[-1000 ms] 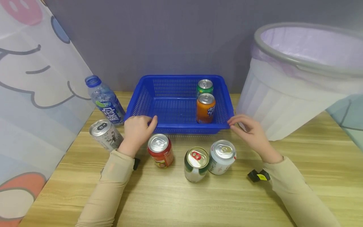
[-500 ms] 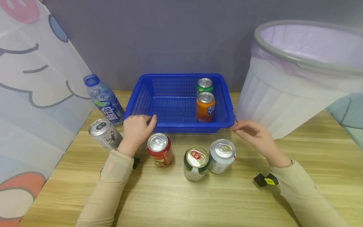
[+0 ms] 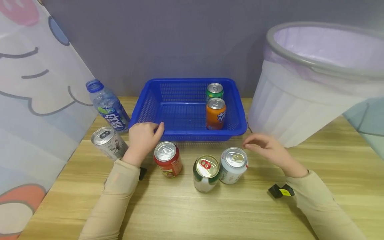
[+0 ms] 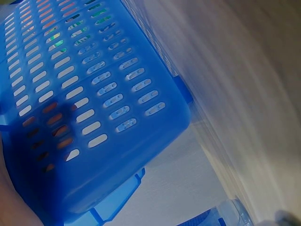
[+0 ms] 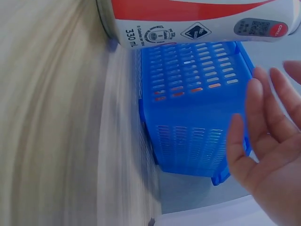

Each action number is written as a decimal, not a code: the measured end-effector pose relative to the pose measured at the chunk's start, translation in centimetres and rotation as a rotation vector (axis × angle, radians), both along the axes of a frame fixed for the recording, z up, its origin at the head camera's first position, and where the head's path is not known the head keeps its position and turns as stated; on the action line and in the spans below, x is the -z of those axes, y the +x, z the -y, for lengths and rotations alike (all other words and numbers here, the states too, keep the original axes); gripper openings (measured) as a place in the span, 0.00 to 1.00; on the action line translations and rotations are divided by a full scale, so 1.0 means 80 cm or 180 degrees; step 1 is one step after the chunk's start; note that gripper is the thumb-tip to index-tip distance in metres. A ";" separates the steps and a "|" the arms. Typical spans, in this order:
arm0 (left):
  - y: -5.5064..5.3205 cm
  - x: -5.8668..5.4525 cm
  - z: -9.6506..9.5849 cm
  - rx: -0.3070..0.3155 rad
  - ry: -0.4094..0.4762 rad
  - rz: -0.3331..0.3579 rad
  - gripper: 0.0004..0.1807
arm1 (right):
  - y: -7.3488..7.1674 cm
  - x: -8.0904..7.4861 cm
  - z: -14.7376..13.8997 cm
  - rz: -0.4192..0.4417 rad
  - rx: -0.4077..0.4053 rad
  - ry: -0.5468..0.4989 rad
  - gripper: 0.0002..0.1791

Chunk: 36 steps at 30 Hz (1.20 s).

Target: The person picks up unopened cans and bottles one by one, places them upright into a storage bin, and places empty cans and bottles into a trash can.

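Observation:
My left hand (image 3: 143,141) grips the front-left corner of the blue plastic basket (image 3: 192,132); in the left wrist view, fingers show dimly through the slots of the basket wall (image 4: 113,155). Off the basket's front-right corner hovers my right hand (image 3: 270,150), fingers loosely bent and holding nothing. Closest to it is a white can with red marks (image 3: 233,166), which appears large in the right wrist view as a red-and-white can (image 5: 202,21). A green-and-white can with a gold top (image 3: 206,175) stands beside that one. Right of my left wrist is a red Coke can (image 3: 168,160).
Inside the basket stand an orange soda can (image 3: 216,116) and a green can (image 3: 214,91). A grey-white can (image 3: 109,143) and a blue-labelled plastic bottle (image 3: 109,108) are at the left. A lined white bin (image 3: 294,96) stands at the right, by the grey wall (image 3: 168,40).
My right hand has let go of the basket's front-right corner and moved back toward me, near the white can. My left hand stays at its corner.

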<state>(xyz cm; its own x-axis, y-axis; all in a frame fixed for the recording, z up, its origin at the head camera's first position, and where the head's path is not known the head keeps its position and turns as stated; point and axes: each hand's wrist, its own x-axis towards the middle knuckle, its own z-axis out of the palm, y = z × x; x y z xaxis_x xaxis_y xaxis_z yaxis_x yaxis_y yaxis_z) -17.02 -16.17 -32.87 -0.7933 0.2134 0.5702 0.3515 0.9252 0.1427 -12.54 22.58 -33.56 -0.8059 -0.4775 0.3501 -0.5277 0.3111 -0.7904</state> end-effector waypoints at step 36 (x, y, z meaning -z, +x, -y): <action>0.001 0.000 0.000 0.0028 0.0026 -0.0050 0.26 | -0.002 0.009 -0.003 0.0187 -0.1150 0.0920 0.46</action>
<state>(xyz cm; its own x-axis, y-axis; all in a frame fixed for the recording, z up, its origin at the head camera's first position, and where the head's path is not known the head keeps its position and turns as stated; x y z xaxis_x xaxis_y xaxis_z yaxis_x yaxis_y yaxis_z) -16.97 -16.14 -32.89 -0.7824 0.2157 0.5843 0.3619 0.9209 0.1447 -12.71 22.80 -34.27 -0.5844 -0.8026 0.1200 -0.5997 0.3275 -0.7301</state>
